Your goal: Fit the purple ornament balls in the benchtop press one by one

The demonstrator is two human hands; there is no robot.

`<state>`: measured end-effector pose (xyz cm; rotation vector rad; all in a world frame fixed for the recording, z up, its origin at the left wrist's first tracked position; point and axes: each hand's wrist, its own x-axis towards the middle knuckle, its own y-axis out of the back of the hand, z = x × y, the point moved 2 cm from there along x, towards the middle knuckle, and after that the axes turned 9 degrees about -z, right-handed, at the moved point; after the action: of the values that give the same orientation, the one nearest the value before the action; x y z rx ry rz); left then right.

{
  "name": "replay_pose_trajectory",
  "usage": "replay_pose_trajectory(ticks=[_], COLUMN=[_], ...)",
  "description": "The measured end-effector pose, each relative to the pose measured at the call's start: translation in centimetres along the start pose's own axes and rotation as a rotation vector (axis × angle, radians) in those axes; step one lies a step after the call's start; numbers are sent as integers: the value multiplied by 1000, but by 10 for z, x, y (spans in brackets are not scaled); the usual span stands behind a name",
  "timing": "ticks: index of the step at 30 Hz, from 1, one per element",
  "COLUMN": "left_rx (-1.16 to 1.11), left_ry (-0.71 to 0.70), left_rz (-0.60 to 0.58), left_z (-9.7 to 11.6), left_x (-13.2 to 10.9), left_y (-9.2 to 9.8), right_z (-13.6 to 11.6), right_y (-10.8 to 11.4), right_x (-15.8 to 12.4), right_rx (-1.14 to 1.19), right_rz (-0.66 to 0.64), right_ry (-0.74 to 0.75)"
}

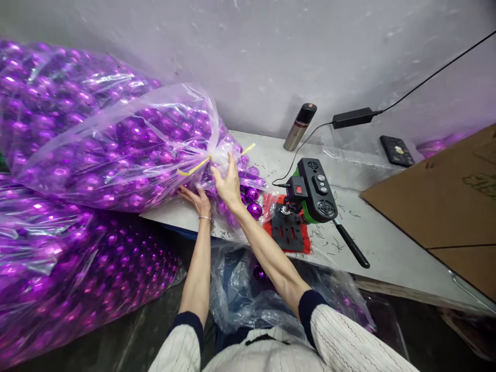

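Note:
A large clear plastic bag (pixel 127 139) full of shiny purple faceted balls lies on its side at the table's left. A yellow tie (pixel 201 166) cinches its neck. My right hand (pixel 228 187) is at the bunched plastic just past the tie, thumb and forefinger around it. Lower down, my left hand (pixel 199 202), with a bracelet at the wrist, lies against the bag's underside, fingers stretched out and partly hidden by it. Loose purple balls (pixel 254 210) sit right of my right hand, some under clear plastic.
A black-and-green device (pixel 318 190) with a handle stands over a black plate (pixel 287 230) on red cloth. Behind are a metal flask (pixel 300 126), a power adapter (pixel 352 118) and a phone (pixel 397 151). A cardboard box (pixel 437 206) stands right; another ball-filled bag (pixel 77 279) lies lower left.

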<state>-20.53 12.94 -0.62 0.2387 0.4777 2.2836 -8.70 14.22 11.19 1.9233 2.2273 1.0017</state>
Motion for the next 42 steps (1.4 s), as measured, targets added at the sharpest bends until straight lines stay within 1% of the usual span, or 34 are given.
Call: replay_pose_trajectory(ticks=[2, 3, 4, 5, 6, 7, 8, 9, 10, 11, 12, 14, 17, 19, 20, 22, 25, 27, 29, 31, 33, 34, 35, 37, 38, 40, 42], left_rx=[-6, -11, -23, -36, -46, -50, -43, -19, 23, 86, 169, 399, 767, 901, 926, 912, 755, 579, 393, 205, -21, -151, -284, -527, -631, -800, -928], left_ry=[11, -34, -138, -297, -483, -663, -819, -931, -990, -1004, -987, -894, -709, -601, -566, -547, -622, -678, -682, -604, -454, -360, -255, -19, 105, 356, 543], left_rz=[27, 65, 119, 164, 167, 120, 20, -110, -238, -345, -429, -555, -710, -753, -760, -772, -801, -770, -701, -638, -606, -617, -647, -764, -831, -928, -953], left_z=[-8, -10, -10, -6, 0, 8, 17, 27, 38, 48, 58, 74, 90, 96, 97, 96, 90, 88, 88, 87, 83, 79, 74, 62, 56, 46, 41], left_x=[-27, -46, -66, -88, -110, -129, -146, -159, -167, -170, -171, -165, -158, -157, -157, -155, -147, -139, -134, -135, -145, -154, -165, -193, -207, -234, -251], left_y=[14, 21, 29, 35, 39, 41, 39, 34, 27, 19, 9, -9, -30, -38, -41, -43, -43, -37, -24, -3, 21, 33, 42, 54, 55, 51, 42], right_z=[-6, -8, -9, -8, -6, -2, 4, 11, 18, 26, 35, 49, 59, 59, 57, 53, 47, 46, 45, 45, 44, 44, 43, 42, 42, 42, 42], right_y=[13, 21, 29, 38, 47, 56, 66, 76, 87, 97, 107, 125, 141, 142, 140, 132, 120, 117, 119, 124, 130, 133, 136, 140, 141, 141, 140], right_x=[-42, -69, -98, -129, -161, -192, -221, -246, -268, -286, -301, -321, -338, -347, -350, -355, -357, -357, -356, -355, -353, -351, -350, -346, -344, -340, -338], right_rx=[-20, -34, -45, -52, -56, -62, -69, -82, -98, -112, -130, -170, -207, -224, -233, -254, -285, -298, -306, -309, -299, -284, -263, -213, -191, -161, -151], right_rz=[-1, -19, -48, -89, -136, -183, -227, -266, -296, -315, -320, -309, -276, -243, -226, -195, -184, -194, -193, -172, -143, -128, -117, -112, -119, -147, -178], right_ry=[-4, 22, 62, 114, 169, 221, 263, 292, 299, 286, 252, 179, 107, 88, 88, 105, 137, 146, 149, 155, 159, 158, 154, 142, 137, 137, 147])
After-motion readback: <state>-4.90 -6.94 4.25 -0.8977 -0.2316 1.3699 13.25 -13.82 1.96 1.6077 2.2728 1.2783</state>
